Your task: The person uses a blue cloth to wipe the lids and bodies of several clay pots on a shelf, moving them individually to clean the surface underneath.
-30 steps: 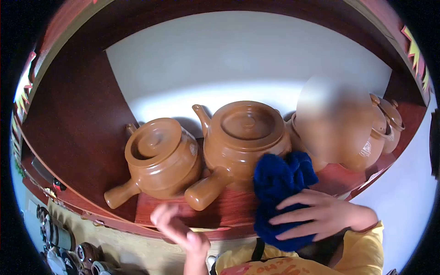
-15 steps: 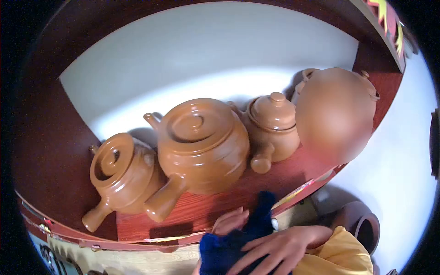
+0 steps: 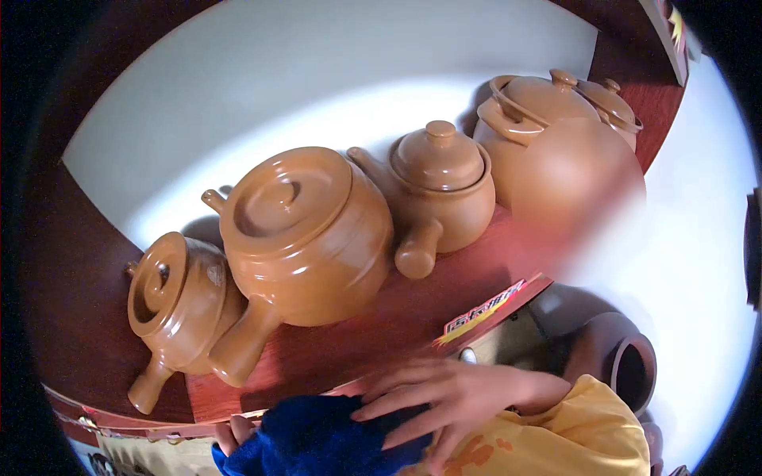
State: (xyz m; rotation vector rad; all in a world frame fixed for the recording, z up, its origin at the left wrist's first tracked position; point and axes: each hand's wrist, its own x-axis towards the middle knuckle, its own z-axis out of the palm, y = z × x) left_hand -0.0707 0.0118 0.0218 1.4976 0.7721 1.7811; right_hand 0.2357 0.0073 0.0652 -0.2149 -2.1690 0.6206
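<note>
A dark blue cloth (image 3: 309, 432) is bunched in front of me at the bottom of the head view. My left hand (image 3: 232, 433) grips its left end; only a few fingertips show and the cloth hides the rest. Lying over the cloth's right side is my right hand (image 3: 440, 395), its fingers spread and slightly blurred. Beyond my hands, on a red wooden shelf (image 3: 349, 345), stand several brown lidded clay pots. The large side-handled pot (image 3: 317, 270) is nearest the cloth. A small side-handled pot (image 3: 178, 317) stands to its left, and a round-lidded pot (image 3: 448, 210) to its right.
Two-handled pots (image 3: 492, 151) stand at the shelf's far right, partly behind a blurred patch. A colourful label (image 3: 488, 312) runs along the shelf's front edge. Below, at right, sits a dark round jar (image 3: 607, 357). A side wall (image 3: 87, 262) bounds the shelf at left.
Both hands and the blue cloth have moved left, and the cloth is more bunched. The view has shifted, so the pots appear further left and the right-hand pots show more.
</note>
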